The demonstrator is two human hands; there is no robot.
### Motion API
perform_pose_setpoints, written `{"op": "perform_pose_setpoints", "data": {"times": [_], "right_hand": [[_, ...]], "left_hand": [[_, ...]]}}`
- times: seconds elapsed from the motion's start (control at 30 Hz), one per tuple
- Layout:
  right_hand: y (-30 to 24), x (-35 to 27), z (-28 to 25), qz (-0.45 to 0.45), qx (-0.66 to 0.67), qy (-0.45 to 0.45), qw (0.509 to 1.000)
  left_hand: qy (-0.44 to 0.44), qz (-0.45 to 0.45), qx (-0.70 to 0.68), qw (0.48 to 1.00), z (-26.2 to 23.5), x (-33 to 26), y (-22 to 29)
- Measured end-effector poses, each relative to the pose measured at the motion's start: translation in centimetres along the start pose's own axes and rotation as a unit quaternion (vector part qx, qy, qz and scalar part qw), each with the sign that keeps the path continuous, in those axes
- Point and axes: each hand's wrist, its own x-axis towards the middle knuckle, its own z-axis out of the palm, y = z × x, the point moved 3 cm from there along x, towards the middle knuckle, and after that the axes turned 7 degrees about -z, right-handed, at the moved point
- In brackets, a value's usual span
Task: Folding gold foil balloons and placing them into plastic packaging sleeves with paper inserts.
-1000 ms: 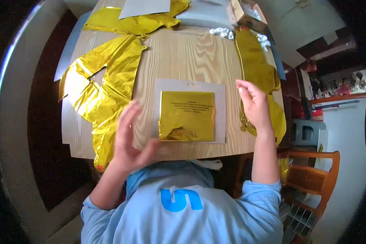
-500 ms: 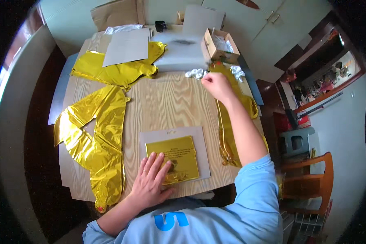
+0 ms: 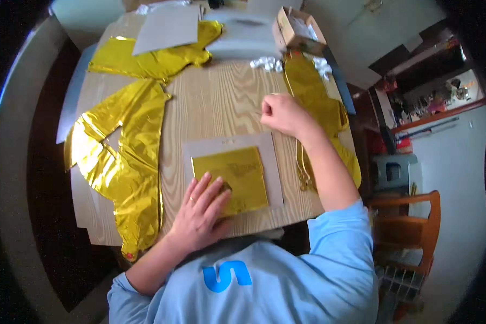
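Note:
A folded gold foil balloon lies flat on a grey card near the table's front edge. My left hand rests on its lower left part, fingers stretched out and palm down. Above the table, just past the card's far right corner, is my right hand. Its fingers are closed in a pinch, and whatever may be between them is hidden. Farther back sit small silver crumpled pieces. A long gold foil balloon lies at the right, partly under my right forearm.
A large unfolded gold foil balloon covers the table's left side. Behind it another gold foil balloon lies beneath grey card sheets. A small open carton stands at the back right, beside a translucent sheet. A wooden chair is at the right.
My right hand has come back from the silver pieces toward the card, still closed. My left hand stays on the folded balloon. The view has tilted down, shifting the table upward.

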Motion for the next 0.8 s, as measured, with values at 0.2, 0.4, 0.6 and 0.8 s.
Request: {"op": "perform_pose_setpoints", "data": {"times": [0.2, 0.4, 0.6, 0.8], "right_hand": [[-8.4, -17.7, -0.7, -0.016, 0.092, 0.079, 0.993], [-13.9, -22.6, 3.3, -0.114, -0.035, 0.159, 0.980], [-13.8, -21.7, 4.8, -0.032, -0.156, 0.240, 0.958], [-11.1, -20.4, 5.0, 0.061, 0.045, 0.235, 0.969]], "left_hand": [[0.032, 0.040, -0.020, 0.998, 0.6, -0.9, -0.4], [0.085, 0.062, -0.047, 0.993, 0.8, -0.7, 0.0], [0.124, 0.079, -0.056, 0.988, 0.8, -1.2, 1.2], [0.111, 0.077, -0.039, 0.990, 1.6, -1.5, 0.8]]}}
